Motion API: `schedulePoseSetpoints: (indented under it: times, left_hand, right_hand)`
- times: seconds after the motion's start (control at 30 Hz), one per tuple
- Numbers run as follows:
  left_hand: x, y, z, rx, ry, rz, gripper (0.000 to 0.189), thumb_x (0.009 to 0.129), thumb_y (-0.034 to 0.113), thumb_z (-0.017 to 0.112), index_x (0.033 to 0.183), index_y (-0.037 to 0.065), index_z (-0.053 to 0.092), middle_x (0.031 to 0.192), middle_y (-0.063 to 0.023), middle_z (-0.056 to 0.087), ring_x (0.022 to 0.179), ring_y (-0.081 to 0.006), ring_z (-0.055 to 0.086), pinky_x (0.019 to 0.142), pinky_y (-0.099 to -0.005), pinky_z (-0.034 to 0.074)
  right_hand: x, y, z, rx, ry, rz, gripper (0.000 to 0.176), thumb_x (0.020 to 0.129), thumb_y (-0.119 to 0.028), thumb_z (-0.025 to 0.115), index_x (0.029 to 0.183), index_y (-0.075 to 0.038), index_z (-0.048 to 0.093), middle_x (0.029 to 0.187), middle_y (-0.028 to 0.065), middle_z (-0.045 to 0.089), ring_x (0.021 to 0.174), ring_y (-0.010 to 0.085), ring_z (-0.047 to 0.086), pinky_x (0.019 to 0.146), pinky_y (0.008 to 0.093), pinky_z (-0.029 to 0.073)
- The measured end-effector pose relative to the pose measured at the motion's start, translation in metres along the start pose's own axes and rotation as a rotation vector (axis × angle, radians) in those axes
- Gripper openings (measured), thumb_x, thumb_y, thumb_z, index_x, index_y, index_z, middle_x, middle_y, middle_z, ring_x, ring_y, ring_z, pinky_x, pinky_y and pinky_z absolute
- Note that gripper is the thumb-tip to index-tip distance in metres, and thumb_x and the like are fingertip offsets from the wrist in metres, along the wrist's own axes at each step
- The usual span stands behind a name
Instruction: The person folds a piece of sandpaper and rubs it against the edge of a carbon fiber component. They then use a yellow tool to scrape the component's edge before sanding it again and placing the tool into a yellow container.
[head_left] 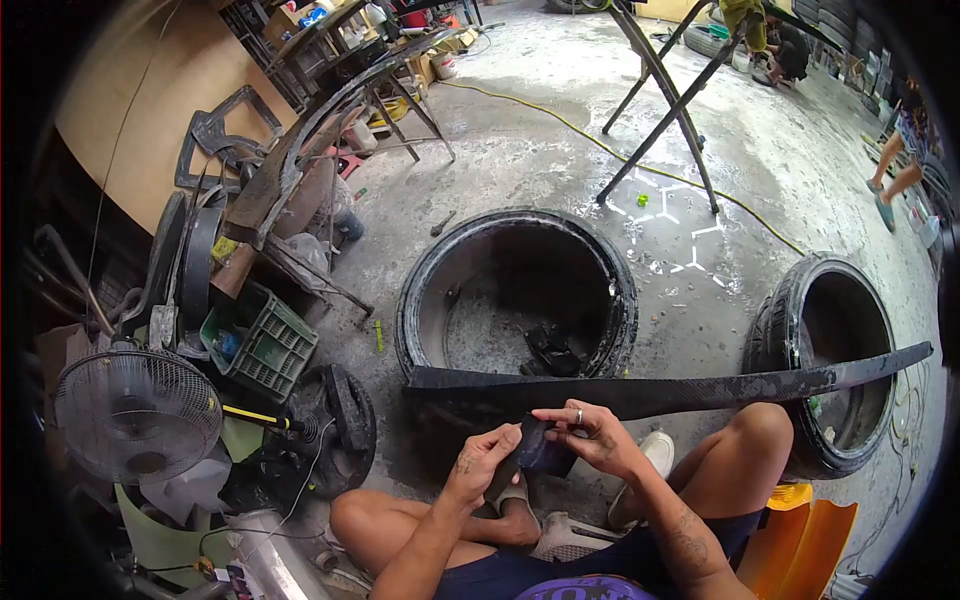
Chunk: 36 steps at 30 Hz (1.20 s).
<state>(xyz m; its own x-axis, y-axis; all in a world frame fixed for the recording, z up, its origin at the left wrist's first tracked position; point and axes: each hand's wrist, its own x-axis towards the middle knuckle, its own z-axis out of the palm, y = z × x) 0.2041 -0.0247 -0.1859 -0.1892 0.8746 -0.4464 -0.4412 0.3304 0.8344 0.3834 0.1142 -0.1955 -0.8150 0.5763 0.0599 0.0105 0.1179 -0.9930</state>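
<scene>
My left hand (484, 464) is closed, pinching one edge of a small dark, bent sheet-like piece (540, 452) whose kind I cannot make out. My right hand (590, 438), with a ring on one finger, grips the same piece from the other side. Just beyond my hands lies a long black strip with a woven-looking surface (690, 394). It rests across the near rim of a large tire-like ring (405, 310) and over a second one (775, 330) at the right. Inside the larger ring sits a crumpled black object (553, 350).
At left stand a fan (135, 415), a green crate (270, 340) and clutter. Crossed metal stand legs (665, 100) rise ahead, with a yellow hose (570, 120) along the floor. An orange panel (805, 540) is at my right. Other people (905, 150) are in the far right.
</scene>
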Motion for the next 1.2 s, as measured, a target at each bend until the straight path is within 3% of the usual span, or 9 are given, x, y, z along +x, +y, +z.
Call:
schedulePoseSetpoints:
  times: [0.27, 0.33, 0.43, 0.63, 0.73, 0.9, 0.97, 1.13, 1.2]
  left_hand:
    - [-0.003, 0.007, 0.006, 0.173, 0.043, 0.181, 0.028, 0.102, 0.022, 0.062, 0.111, -0.003, 0.071, 0.103, -0.0001, 0.059, 0.074, -0.0051, 0.058, 0.055, -0.0201, 0.05]
    - [-0.002, 0.006, 0.006, 0.356, 0.068, 0.287, 0.026, 0.101, 0.019, 0.063, 0.111, -0.003, 0.072, 0.106, -0.0009, 0.058, 0.077, -0.0054, 0.058, 0.057, -0.0203, 0.05]
    - [-0.009, 0.014, 0.014, 0.57, 0.131, 0.446, 0.023, 0.099, 0.016, 0.066, 0.113, 0.0, 0.073, 0.109, -0.0025, 0.056, 0.084, -0.0071, 0.058, 0.063, -0.0202, 0.049]
    - [0.001, 0.004, 0.017, 0.748, 0.204, 0.659, 0.024, 0.09, 0.003, 0.071, 0.113, 0.009, 0.077, 0.108, -0.0062, 0.052, 0.075, -0.0095, 0.055, 0.06, -0.0216, 0.045]
    - [-0.003, 0.006, 0.022, 0.737, 0.261, 0.607, 0.023, 0.084, 0.004, 0.079, 0.106, 0.006, 0.074, 0.11, -0.0057, 0.049, 0.076, -0.009, 0.053, 0.06, -0.0218, 0.045]
    - [0.01, -0.021, -0.017, 0.384, 0.443, 0.544, 0.079, 0.071, 0.002, 0.088, 0.134, 0.008, 0.041, 0.122, -0.0061, 0.047, 0.096, -0.0177, 0.056, 0.081, -0.0286, 0.051]
    - [-0.002, 0.014, 0.015, 0.126, 0.173, 0.411, 0.085, 0.071, -0.003, 0.084, 0.143, 0.003, 0.039, 0.135, -0.0096, 0.048, 0.114, -0.0217, 0.058, 0.093, -0.0313, 0.051]
    - [-0.01, 0.034, 0.012, 0.426, 0.109, 0.461, 0.035, 0.082, 0.006, 0.079, 0.113, -0.003, 0.067, 0.099, -0.0061, 0.07, 0.091, -0.0184, 0.068, 0.081, -0.0289, 0.054]
    - [-0.004, 0.032, 0.003, 0.462, 0.141, 0.765, 0.027, 0.085, 0.009, 0.077, 0.109, -0.002, 0.07, 0.097, -0.0052, 0.071, 0.087, -0.015, 0.067, 0.079, -0.0271, 0.052]
  right_hand:
    - [-0.001, 0.026, 0.019, -0.031, 0.344, -0.104, 0.035, 0.088, -0.016, 0.079, 0.12, -0.006, 0.069, 0.09, 0.0044, 0.067, 0.087, 0.013, 0.063, 0.081, 0.0292, 0.053]
    - [-0.005, 0.027, 0.018, 0.021, 0.385, 0.192, 0.036, 0.086, -0.017, 0.081, 0.116, -0.001, 0.069, 0.091, 0.0074, 0.071, 0.085, 0.015, 0.067, 0.078, 0.0293, 0.056]
    - [-0.006, 0.035, 0.013, 0.513, 0.135, 0.373, 0.032, 0.091, -0.015, 0.077, 0.115, 0.005, 0.068, 0.094, 0.0105, 0.072, 0.084, 0.0161, 0.07, 0.077, 0.0286, 0.058]
    - [-0.004, 0.022, 0.012, 0.674, -0.06, 0.286, 0.035, 0.1, -0.012, 0.063, 0.128, 0.008, 0.06, 0.112, 0.0163, 0.071, 0.104, 0.021, 0.07, 0.097, 0.0319, 0.055]
    - [-0.003, 0.029, 0.019, 0.65, 0.003, 0.286, 0.033, 0.095, -0.014, 0.072, 0.121, 0.004, 0.065, 0.107, 0.0076, 0.072, 0.097, 0.0132, 0.069, 0.088, 0.0269, 0.055]
    - [0.003, 0.031, 0.025, 0.453, 0.062, 0.097, 0.033, 0.089, -0.015, 0.08, 0.117, 0.0, 0.069, 0.099, 0.0025, 0.071, 0.09, 0.008, 0.064, 0.081, 0.0247, 0.052]
    - [0.002, 0.011, 0.025, 0.322, 0.169, -0.156, 0.037, 0.087, -0.02, 0.081, 0.112, 0.004, 0.07, 0.085, 0.0023, 0.067, 0.082, 0.0085, 0.061, 0.072, 0.0268, 0.05]
    - [-0.004, -0.026, 0.004, 0.259, 0.093, -0.25, 0.044, 0.087, -0.02, 0.08, 0.124, 0.0, 0.066, 0.095, 0.008, 0.069, 0.089, 0.0157, 0.065, 0.081, 0.0308, 0.053]
    - [-0.02, -0.058, -0.017, 0.228, 0.096, -0.239, 0.049, 0.088, -0.02, 0.08, 0.129, 0.0, 0.063, 0.098, 0.0088, 0.069, 0.092, 0.0167, 0.066, 0.083, 0.0315, 0.054]
